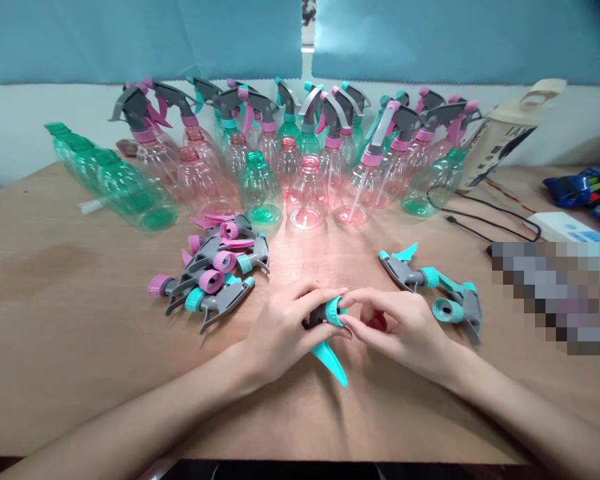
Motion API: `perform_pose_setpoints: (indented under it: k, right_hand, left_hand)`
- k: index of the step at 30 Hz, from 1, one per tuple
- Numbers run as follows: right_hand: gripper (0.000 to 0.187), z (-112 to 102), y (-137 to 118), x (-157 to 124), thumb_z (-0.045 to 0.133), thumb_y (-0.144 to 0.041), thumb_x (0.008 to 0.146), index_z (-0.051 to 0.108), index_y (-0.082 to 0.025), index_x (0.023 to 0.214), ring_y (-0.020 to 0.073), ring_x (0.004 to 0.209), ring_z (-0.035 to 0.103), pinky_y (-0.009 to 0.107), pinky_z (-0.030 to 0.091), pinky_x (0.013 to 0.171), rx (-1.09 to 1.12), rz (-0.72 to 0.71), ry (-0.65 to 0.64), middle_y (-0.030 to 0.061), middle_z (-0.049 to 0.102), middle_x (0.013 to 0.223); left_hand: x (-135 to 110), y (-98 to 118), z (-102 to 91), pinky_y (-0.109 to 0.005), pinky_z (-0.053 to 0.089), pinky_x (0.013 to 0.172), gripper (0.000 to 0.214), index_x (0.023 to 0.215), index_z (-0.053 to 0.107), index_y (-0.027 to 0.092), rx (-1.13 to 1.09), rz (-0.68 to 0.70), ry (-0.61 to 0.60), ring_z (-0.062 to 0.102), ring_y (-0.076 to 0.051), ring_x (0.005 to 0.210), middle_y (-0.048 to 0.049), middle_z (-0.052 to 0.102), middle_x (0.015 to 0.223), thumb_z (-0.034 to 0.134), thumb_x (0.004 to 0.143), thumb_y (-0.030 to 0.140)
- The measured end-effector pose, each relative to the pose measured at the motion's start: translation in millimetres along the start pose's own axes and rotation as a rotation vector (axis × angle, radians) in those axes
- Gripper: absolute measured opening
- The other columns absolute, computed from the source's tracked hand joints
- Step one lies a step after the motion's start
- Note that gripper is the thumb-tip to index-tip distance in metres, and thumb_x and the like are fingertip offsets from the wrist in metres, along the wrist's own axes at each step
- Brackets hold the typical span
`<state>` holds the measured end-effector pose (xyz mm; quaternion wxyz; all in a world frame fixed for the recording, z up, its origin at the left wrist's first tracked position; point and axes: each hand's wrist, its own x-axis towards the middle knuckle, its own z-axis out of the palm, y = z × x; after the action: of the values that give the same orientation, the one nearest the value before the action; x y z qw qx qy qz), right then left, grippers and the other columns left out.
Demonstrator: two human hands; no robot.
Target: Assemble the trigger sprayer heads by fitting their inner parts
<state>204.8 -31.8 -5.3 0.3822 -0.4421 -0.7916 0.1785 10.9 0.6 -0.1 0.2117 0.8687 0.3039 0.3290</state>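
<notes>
Between my two hands is a grey trigger spray head [333, 363] with a turquoise trigger and a turquoise collar. My left hand [290, 323] is closed around its body, hiding most of the grey part. Thumb and forefinger of my right hand [405, 327] pinch the collar's open end, which faces right. A pile of spray heads [210, 267] with pink and turquoise collars lies to the left of my left hand. Beyond my right hand lie two more turquoise spray heads [460, 307].
Pink and green spray bottles [307, 193] stand in rows at the back, many topped with spray heads, others open-necked. Green bottles [130, 193] line the left. At the right are a cream shaker bottle [505, 137], a black cable [520, 217], a white box [570, 229] and blue packets [585, 193].
</notes>
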Motion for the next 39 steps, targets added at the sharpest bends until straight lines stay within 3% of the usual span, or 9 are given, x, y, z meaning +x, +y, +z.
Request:
perform_pose_setpoints:
  k: [5, 12, 21, 27, 30, 34, 37, 39]
  right_hand:
    - [0.009, 5.5, -6.9, -2.6, 0.057, -0.022, 0.086, 0.062, -0.019, 0.093, 0.0061, 0.040, 0.044, 0.019, 0.038, 0.044, -0.056, -0.049, 0.108, -0.0070, 0.052, 0.051]
    - [0.013, 5.4, -11.6, -5.8, 0.055, -0.020, 0.088, 0.059, -0.020, 0.100, 0.0070, 0.041, 0.046, 0.019, 0.040, 0.045, -0.130, -0.084, 0.133, -0.0073, 0.053, 0.051]
    - [0.013, 5.6, -10.2, -4.0, 0.051, -0.020, 0.091, 0.064, -0.017, 0.091, 0.0062, 0.041, 0.044, 0.018, 0.038, 0.043, -0.155, -0.104, 0.176, -0.0063, 0.049, 0.050]
    - [0.012, 2.4, -5.1, -1.8, 0.053, -0.020, 0.088, 0.064, -0.017, 0.088, 0.0068, 0.040, 0.042, 0.018, 0.036, 0.042, -0.139, -0.126, 0.272, -0.0073, 0.044, 0.047]
    - [0.013, 2.8, -0.2, -0.7, 0.052, -0.023, 0.089, 0.064, -0.018, 0.090, 0.0072, 0.041, 0.043, 0.019, 0.036, 0.042, -0.118, -0.097, 0.238, -0.0074, 0.044, 0.048]
    - [0.015, 5.5, 5.6, 0.1, 0.051, -0.027, 0.090, 0.063, -0.017, 0.092, 0.0070, 0.040, 0.042, 0.019, 0.034, 0.040, -0.097, -0.029, 0.152, -0.0073, 0.044, 0.049]
    - [0.017, 7.3, 9.7, 0.1, 0.051, -0.029, 0.090, 0.061, -0.017, 0.096, 0.0077, 0.041, 0.042, 0.019, 0.034, 0.041, -0.090, 0.028, 0.095, -0.0072, 0.045, 0.050]
    - [0.020, 8.1, 12.4, -0.1, 0.051, -0.032, 0.091, 0.059, -0.016, 0.100, 0.0086, 0.042, 0.044, 0.020, 0.036, 0.042, -0.066, 0.067, 0.060, -0.0071, 0.045, 0.051]
  left_hand:
    - [-1.8, 5.4, 0.0, -0.020, 0.050, 0.063, 0.020, 0.104, 0.062, 0.016, 0.020, 0.046, 0.037, 0.058, -0.010, 0.067, -0.0026, 0.062, 0.087, 0.063, 0.084, 0.020]
    - [1.0, 2.2, -1.7, -0.021, 0.052, 0.062, 0.020, 0.105, 0.061, 0.016, 0.107, 0.183, 0.128, 0.061, -0.012, 0.072, -0.0043, 0.064, 0.088, 0.061, 0.087, 0.023]
    - [2.7, 3.0, -3.0, -0.021, 0.051, 0.062, 0.026, 0.110, 0.059, 0.019, 0.077, 0.075, 0.124, 0.060, -0.010, 0.073, -0.0033, 0.063, 0.096, 0.062, 0.084, 0.015]
    - [4.9, -0.8, -5.9, -0.021, 0.047, 0.062, 0.045, 0.123, 0.051, 0.021, 0.077, -0.020, 0.188, 0.056, -0.010, 0.068, 0.0013, 0.060, 0.085, 0.067, 0.081, 0.021]
    - [2.9, -1.0, -8.8, -0.021, 0.047, 0.063, 0.052, 0.129, 0.044, 0.022, 0.049, -0.089, 0.197, 0.058, -0.012, 0.076, -0.0008, 0.060, 0.095, 0.066, 0.082, 0.018]
    - [-5.3, 3.0, -17.0, -0.023, 0.049, 0.061, 0.035, 0.119, 0.052, 0.022, 0.024, -0.172, 0.162, 0.056, -0.009, 0.067, -0.0023, 0.056, 0.101, 0.060, 0.085, 0.019]
    - [-9.5, 6.0, -31.4, -0.023, 0.050, 0.060, 0.025, 0.108, 0.057, 0.019, 0.036, -0.202, 0.159, 0.054, -0.008, 0.062, -0.0028, 0.055, 0.101, 0.060, 0.083, 0.019]
    - [-9.4, 5.0, -45.1, -0.024, 0.051, 0.062, 0.024, 0.105, 0.057, 0.018, 0.057, -0.224, 0.205, 0.057, -0.011, 0.068, -0.0038, 0.057, 0.099, 0.062, 0.082, 0.020]
